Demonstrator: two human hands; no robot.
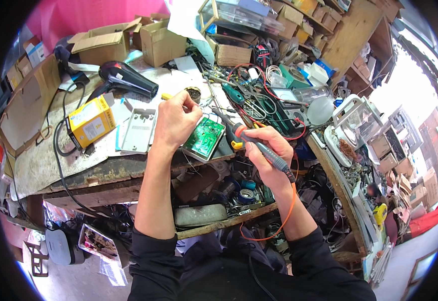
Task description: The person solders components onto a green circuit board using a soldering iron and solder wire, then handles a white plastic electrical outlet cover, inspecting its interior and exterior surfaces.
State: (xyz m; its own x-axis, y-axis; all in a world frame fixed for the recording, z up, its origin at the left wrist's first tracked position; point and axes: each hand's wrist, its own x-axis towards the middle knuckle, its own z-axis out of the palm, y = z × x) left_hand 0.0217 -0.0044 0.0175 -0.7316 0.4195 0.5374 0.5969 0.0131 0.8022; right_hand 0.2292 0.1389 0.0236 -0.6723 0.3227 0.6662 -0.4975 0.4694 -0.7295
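My left hand (177,120) is pinched beside the green circuit board (204,138); what its fingertips hold, if anything, is too small to make out. A small round tin (193,92) sits just behind it. My right hand (269,148) grips a soldering iron (274,161) with an orange cord, its tip end angled toward the board's upper right. The board lies at the bench's front edge. An open grey plastic casing (137,130) rests left of my left hand, next to a yellow box (91,123).
A black hairdryer (128,80) and cardboard boxes (161,42) occupy the back left. Tools and wires (241,98) crowd the back right, near shelves of boxes (314,22). A cluttered lower shelf (199,215) runs under the bench, and black cables hang over its left edge.
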